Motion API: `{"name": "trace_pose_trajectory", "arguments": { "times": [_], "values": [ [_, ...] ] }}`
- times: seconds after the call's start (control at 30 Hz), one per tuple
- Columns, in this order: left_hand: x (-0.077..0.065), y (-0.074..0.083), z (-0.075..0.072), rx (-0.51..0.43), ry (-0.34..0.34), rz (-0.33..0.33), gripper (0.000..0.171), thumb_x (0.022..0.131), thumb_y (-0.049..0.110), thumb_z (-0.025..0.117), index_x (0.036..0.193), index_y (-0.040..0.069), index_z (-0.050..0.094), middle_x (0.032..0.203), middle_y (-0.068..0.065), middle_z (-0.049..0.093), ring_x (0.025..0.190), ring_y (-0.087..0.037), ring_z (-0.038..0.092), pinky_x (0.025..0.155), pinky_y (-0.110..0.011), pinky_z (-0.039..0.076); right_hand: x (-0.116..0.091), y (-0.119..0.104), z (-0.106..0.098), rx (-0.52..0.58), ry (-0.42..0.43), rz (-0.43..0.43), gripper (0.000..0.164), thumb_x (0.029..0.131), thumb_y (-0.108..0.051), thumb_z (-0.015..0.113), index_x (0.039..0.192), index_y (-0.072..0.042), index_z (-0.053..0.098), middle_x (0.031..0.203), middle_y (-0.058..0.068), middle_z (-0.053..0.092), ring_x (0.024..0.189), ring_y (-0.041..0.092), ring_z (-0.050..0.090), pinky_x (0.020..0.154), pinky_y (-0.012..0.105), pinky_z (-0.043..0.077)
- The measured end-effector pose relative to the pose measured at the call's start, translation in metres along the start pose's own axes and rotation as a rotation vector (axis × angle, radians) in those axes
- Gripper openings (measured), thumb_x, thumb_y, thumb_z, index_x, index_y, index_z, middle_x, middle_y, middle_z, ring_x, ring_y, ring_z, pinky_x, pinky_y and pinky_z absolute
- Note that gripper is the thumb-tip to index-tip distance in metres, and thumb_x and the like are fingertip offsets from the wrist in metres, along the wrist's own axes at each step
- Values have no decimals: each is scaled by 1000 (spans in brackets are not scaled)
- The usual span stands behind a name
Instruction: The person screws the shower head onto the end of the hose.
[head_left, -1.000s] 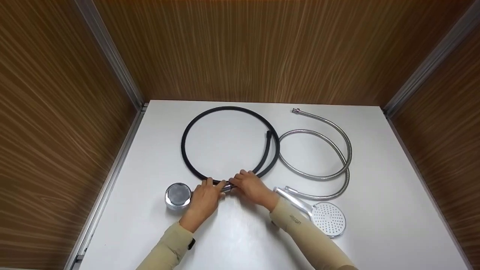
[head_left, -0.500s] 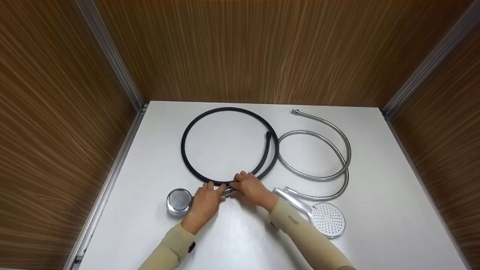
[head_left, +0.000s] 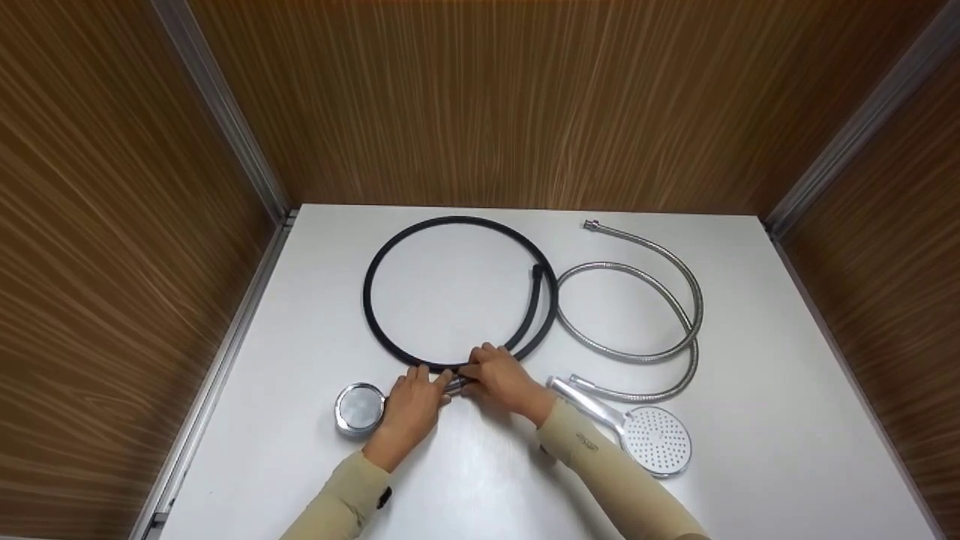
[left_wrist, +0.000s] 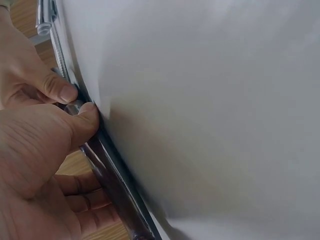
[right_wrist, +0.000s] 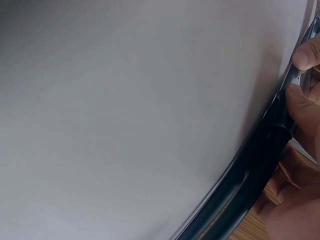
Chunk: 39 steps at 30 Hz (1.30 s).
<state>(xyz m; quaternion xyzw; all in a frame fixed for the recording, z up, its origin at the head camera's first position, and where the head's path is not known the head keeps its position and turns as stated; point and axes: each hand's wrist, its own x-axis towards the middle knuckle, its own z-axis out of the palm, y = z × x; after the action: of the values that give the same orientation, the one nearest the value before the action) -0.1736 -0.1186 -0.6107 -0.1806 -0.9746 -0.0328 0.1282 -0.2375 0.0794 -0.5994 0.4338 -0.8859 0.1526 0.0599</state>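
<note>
A chrome shower head (head_left: 361, 409) with a round face lies at the left of the head view. My left hand (head_left: 412, 405) grips its handle, and the left wrist view shows this dark, shiny handle (left_wrist: 112, 182) between thumb and fingers. My right hand (head_left: 506, 379) pinches the end fitting (right_wrist: 283, 117) of a black shower hose (head_left: 367, 289). That end meets the handle's tip, where both thumbs are close together; fingers hide much of the joint. The rest of the hose makes a large loop on the table, its other end (head_left: 537, 271) inside the loop.
A second, white-faced hand shower (head_left: 657, 441) lies beside the right forearm, partly behind the sleeve. A coiled silver metal hose (head_left: 697, 300) lies at the right, touching the black loop. Wood-grain panels (head_left: 480, 105) enclose the white table (head_left: 780, 420) at the back and sides.
The chrome shower head has shifted slightly toward me and its face has turned a little. Both hands have come slightly nearer, still gripping handle and hose end.
</note>
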Motion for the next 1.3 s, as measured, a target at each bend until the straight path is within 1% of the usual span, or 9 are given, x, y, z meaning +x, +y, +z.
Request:
{"name": "trace_pose_trajectory", "arguments": {
  "times": [0.23, 0.4, 0.53, 0.8, 0.9, 0.97, 1.13, 1.2, 1.3],
  "values": [
    [-2, -1, 2, -33, 13, -2, 43, 89, 32, 83, 128, 16, 73, 98, -18, 65, 89, -32, 64, 70, -43, 53, 1, -5, -4, 17, -46, 48, 28, 89, -29, 84, 111, -12, 80, 94, 4, 69, 84, 21, 56, 69, 30, 41],
    [0, -1, 2, -66, 25, -2, 41, 90, 29, 83, 126, 12, 74, 98, -17, 65, 90, -32, 63, 70, -44, 52, 1, -8, -13, 8, -31, 34, 27, 89, -23, 84, 113, -11, 79, 96, 5, 70, 85, 23, 59, 68, 32, 43],
    [2, 1, 1, -84, 43, 1, 38, 89, 28, 83, 121, 9, 73, 97, -17, 65, 90, -33, 64, 70, -45, 52, 1, -7, -23, 28, -29, 18, 28, 91, -19, 82, 116, -9, 78, 98, 7, 70, 87, 24, 60, 71, 34, 47],
    [4, 7, -1, -62, 48, 8, 37, 87, 29, 83, 112, 4, 73, 94, -16, 65, 89, -32, 62, 70, -44, 49, 0, 4, -43, 107, 2, 21, 34, 91, -19, 82, 120, -2, 76, 102, 12, 71, 90, 27, 63, 80, 39, 54],
    [8, 11, -1, -38, 53, 14, 37, 86, 31, 84, 109, 4, 72, 93, -15, 65, 89, -32, 62, 71, -43, 49, -3, 10, -51, 111, 19, 38, 34, 92, -19, 80, 122, -2, 75, 104, 12, 71, 93, 27, 64, 82, 40, 55],
    [11, 16, -2, -25, 62, 17, 39, 86, 32, 84, 112, 5, 72, 93, -15, 65, 89, -31, 62, 72, -42, 49, -6, 15, -56, 106, 30, 49, 34, 93, -19, 79, 122, -2, 75, 105, 12, 71, 94, 28, 64, 84, 40, 56],
    [20, 33, -2, -43, 125, 42, 43, 89, 30, 83, 124, 8, 71, 98, -13, 66, 90, -30, 62, 75, -40, 50, -15, 26, -65, 107, 54, 75, 34, 94, -18, 78, 122, 0, 75, 106, 14, 72, 98, 30, 66, 90, 43, 57],
    [24, 41, -1, -64, 172, 66, 41, 90, 29, 81, 124, 9, 71, 98, -12, 66, 90, -28, 62, 75, -39, 50, -19, 30, -68, 112, 62, 89, 34, 94, -18, 78, 121, 1, 74, 106, 15, 72, 99, 31, 66, 91, 43, 57],
    [28, 53, 1, -118, 250, 108, 33, 91, 25, 80, 117, 8, 71, 95, -9, 65, 88, -27, 62, 75, -38, 50, -25, 35, -71, 110, 68, 118, 34, 93, -17, 79, 121, 1, 75, 106, 14, 71, 99, 30, 66, 91, 43, 57]
  ]
}}
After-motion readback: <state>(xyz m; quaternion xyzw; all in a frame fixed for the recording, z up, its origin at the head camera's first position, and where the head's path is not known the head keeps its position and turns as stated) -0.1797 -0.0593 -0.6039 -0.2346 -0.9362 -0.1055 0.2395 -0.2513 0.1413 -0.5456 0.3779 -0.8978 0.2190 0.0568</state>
